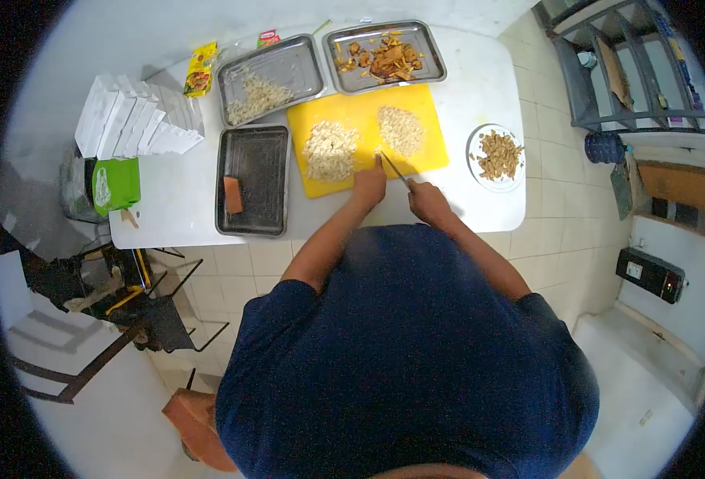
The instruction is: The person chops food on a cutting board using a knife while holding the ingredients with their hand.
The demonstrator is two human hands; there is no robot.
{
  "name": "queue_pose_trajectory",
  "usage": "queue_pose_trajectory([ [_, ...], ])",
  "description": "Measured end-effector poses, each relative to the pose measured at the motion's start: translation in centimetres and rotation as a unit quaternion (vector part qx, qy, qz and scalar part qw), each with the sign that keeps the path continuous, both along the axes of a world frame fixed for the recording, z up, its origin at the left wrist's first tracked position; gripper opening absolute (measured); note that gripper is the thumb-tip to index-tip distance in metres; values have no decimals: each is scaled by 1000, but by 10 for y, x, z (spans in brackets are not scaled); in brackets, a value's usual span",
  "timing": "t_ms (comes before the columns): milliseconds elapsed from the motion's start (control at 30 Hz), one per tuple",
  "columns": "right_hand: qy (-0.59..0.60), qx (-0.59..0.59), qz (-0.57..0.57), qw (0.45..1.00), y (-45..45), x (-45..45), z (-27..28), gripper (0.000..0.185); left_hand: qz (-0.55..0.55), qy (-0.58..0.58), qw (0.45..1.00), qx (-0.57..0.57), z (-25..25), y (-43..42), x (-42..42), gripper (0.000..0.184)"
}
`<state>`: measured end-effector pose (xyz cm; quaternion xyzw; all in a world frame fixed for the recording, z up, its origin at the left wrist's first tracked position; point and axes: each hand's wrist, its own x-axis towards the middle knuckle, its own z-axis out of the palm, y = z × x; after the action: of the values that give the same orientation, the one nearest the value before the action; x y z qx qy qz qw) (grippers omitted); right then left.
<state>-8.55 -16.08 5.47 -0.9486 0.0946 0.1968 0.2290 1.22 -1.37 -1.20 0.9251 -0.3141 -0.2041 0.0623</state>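
My right hand (430,203) is wrapped round the handle of a knife (396,169), whose blade slants up and left over the yellow cutting board (436,144). My left hand (370,188) is closed at the board's near edge, with a finger reaching toward the blade tip. Small pale bits lie by that fingertip; whether it pinches any is too small to tell. Left of the fingers is a pile of pale chopped food (331,152). A second, flatter pile of pale pieces (400,130) lies beyond the blade.
Behind the board stand a tray of pale shreds (258,96) and a tray of browned pieces (388,60). A dark tray (252,203) with an orange-brown block sits left. On the right is a plate of brown pieces (499,156). White boxes (125,120) and a green packet (116,184) occupy the left end.
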Motion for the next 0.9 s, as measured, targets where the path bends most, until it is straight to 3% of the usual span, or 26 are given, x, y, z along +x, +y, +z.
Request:
queue_pose_trajectory([
  [267,13,2,4,1000,2,-3,1,38,3,28,999,16,7,-1,2,79],
  [367,1,-28,24,999,5,-3,-3,36,6,91,996,11,5,0,6,84],
  [500,-4,-56,31,998,8,1,-3,32,4,45,999,25,12,-1,3,82],
  [900,-2,7,9,1000,5,4,1,36,24,93,995,9,13,3,7,78],
])
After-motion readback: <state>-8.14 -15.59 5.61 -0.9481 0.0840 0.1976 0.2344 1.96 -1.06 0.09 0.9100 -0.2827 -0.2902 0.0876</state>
